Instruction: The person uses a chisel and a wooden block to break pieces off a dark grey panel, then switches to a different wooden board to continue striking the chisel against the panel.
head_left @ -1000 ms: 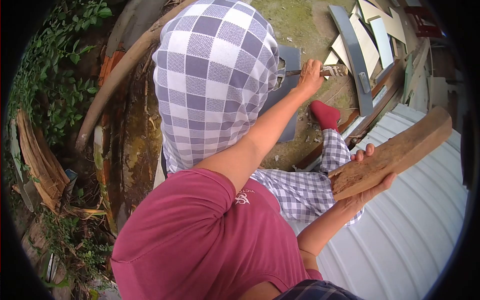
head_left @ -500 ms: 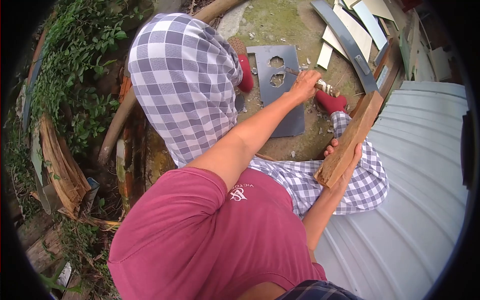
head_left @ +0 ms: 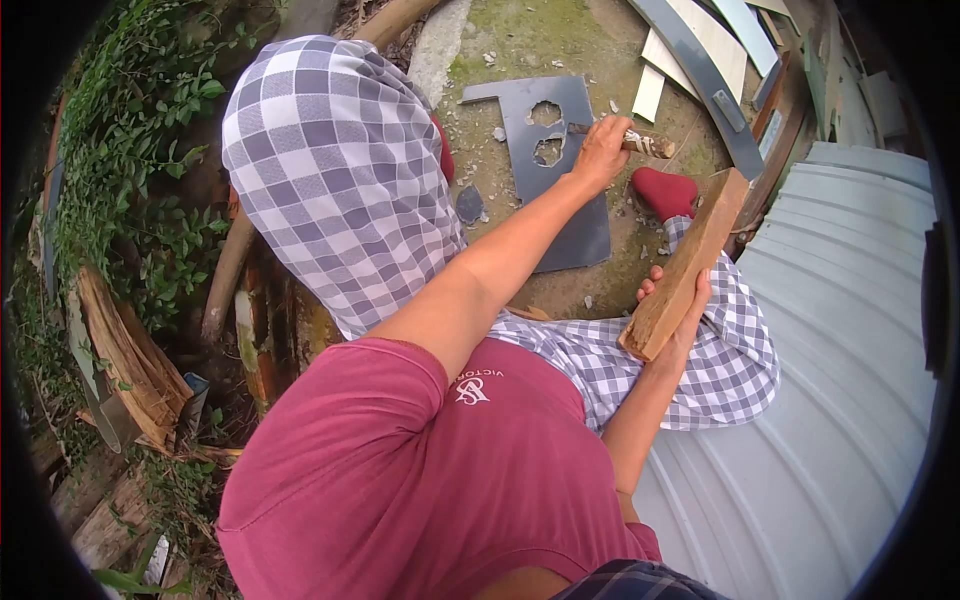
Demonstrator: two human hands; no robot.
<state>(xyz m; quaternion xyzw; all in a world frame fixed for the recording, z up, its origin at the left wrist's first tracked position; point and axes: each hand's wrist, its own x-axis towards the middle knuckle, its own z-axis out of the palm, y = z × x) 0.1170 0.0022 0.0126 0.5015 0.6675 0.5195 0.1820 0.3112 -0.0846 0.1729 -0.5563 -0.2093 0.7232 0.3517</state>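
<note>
My left hand (head_left: 600, 152) is closed round a short tool, whose wooden handle (head_left: 652, 145) has a pale wrapping. The tool's thin dark end points left, beside a dark grey panel (head_left: 565, 210) lying on the ground. Two ragged holes, one above the other, open through the panel's upper part. Below and right of that hand, my right hand (head_left: 697, 300) grips a long wooden block (head_left: 690, 262) from underneath, held at a slant over my checked trouser leg. The block and the tool are apart.
Grey and cream board pieces (head_left: 700, 50) lie at the upper right. Corrugated metal sheeting (head_left: 820, 350) covers the right side. Small chips and a dark fragment (head_left: 469, 204) lie near the panel. Leafy plants (head_left: 130, 170) and split wood (head_left: 130, 350) are at the left.
The view has shifted slightly. The panel now appears turned a little, and a dark fragment beside my knee shows more fully. Both hands keep their holds, and the block appears slightly lower and further left.
</note>
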